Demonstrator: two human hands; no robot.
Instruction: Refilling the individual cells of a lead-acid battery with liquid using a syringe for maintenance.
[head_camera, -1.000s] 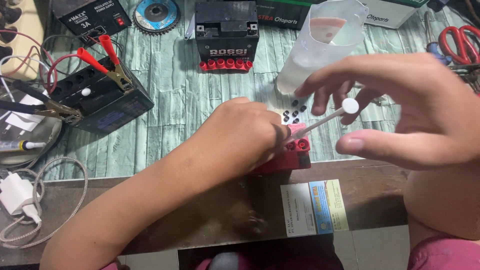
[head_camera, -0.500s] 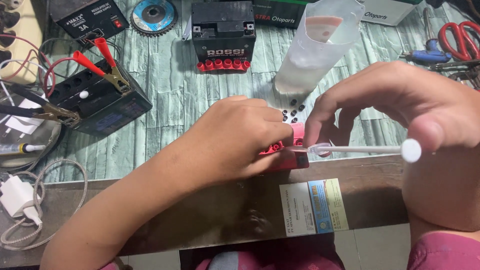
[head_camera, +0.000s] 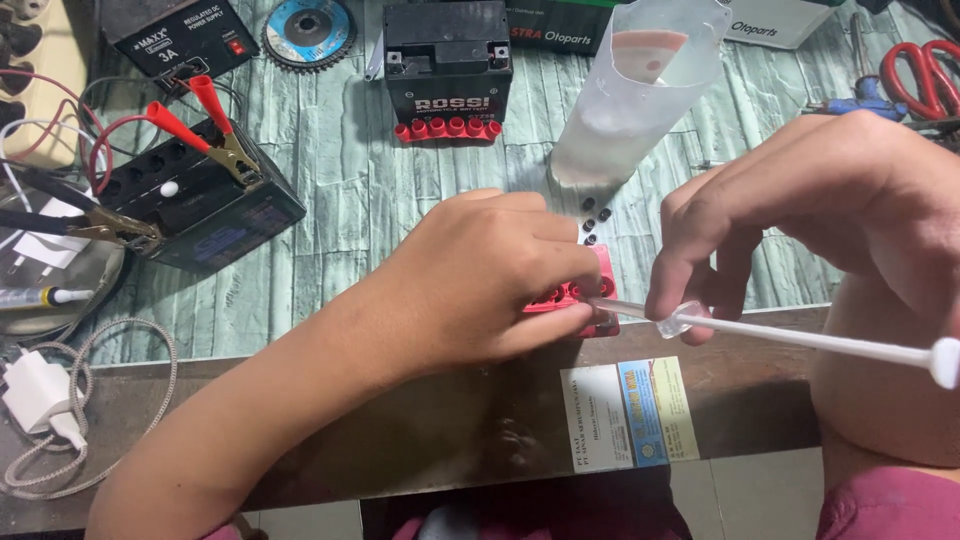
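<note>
The syringe (head_camera: 790, 336) lies nearly level, long axis left-right, tip pointing left into the red cap strip (head_camera: 580, 296) and plunger end right. The right hand (head_camera: 800, 215) pinches its barrel; the left hand (head_camera: 480, 285) clamps the strip on the counter (head_camera: 340, 200).

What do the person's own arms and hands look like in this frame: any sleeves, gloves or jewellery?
Both are bare. The left hand and its forearm show no glove, sleeve, watch or ring. The right hand is likewise ungloved, with no ring or wristband visible. Pink-red clothing shows only at the bottom edge, below the arms.
</note>
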